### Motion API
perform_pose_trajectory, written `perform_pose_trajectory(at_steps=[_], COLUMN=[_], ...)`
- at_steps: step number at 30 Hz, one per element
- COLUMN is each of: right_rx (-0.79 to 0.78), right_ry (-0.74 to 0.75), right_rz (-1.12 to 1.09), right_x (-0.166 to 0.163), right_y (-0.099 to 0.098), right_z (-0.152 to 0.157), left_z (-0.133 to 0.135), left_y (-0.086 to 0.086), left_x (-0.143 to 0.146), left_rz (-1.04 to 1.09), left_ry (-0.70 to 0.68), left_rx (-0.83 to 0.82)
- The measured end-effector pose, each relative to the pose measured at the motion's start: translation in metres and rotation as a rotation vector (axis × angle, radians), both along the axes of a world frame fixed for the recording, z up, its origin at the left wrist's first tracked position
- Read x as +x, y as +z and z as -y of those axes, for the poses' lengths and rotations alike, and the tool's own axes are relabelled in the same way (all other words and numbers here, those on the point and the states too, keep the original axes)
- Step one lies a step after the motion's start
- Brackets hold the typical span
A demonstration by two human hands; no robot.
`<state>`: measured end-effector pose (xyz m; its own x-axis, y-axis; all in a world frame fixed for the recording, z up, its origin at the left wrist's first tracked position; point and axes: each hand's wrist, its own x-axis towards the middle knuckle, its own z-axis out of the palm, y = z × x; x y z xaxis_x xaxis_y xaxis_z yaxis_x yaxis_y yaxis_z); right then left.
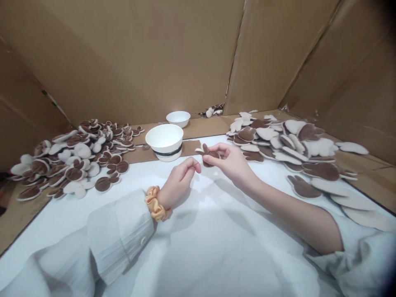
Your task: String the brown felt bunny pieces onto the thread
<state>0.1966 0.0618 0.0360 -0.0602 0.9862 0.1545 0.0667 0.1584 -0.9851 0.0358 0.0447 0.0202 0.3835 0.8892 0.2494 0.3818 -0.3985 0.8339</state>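
Grip, right hand (230, 161): thumb and fingers pinch a small brown piece (212, 157) by its right side. Location: near mid-view, seemingly raised a little over the white tabletop (130, 185).

Key relation: the small brown piece lies left of the right palm, at the fingertips, its free end pointing left and away from the body. Long axis appears to run roughly crosswise; the fingers cover too much to fix the angle. The right hand is nearer, being in contact. The left hand (181, 183) sits just left of the piece and slightly closer to the body, a narrow gap between; its thumb and forefinger curl toward each other. Cannot tell whether anything thin is between those tips.

Appearance: dark brown, plush-looking face; pale lobes at the free end; full outline hidden. Similar two-tone pieces, some with ear-like lobes, form a left heap (74, 174); larger ones form a right heap (266, 133). A white bowl (159, 148) with a dark band stands beyond the left hand.
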Motion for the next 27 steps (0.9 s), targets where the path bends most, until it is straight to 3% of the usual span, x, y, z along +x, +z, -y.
perform_pose_trajectory(at_steps=[4,8,12,15,18,21,27], right_rx=[0.071,0.171,0.260,0.217,0.196,0.244,0.345], right_ry=[0.011,0.009,0.162,0.269,0.376,0.437,0.358], right_rz=[0.235,0.513,0.639,0.638,0.583,0.556,0.469], right_x=[0.001,0.001,-0.001,-0.004,-0.004,-0.002,0.002], right_y=[-0.002,0.002,0.003,0.000,-0.001,0.003,0.011], right_z=[0.001,0.007,0.012,0.014,0.015,0.016,0.015], left_z=[0.006,0.008,0.005,-0.001,-0.009,-0.017,-0.021], left_y=[0.001,0.000,0.001,0.006,0.012,0.014,0.011], left_x=[-0.004,-0.006,-0.009,-0.014,-0.021,-0.028,-0.028], left_rz=[-0.260,-0.508,-0.754,-0.844,-0.783,-0.630,-0.283], left_ry=[0.052,0.016,-0.043,-0.118,-0.184,-0.212,-0.170], left_rx=[0.210,0.419,0.591,0.673,0.637,0.489,0.292])
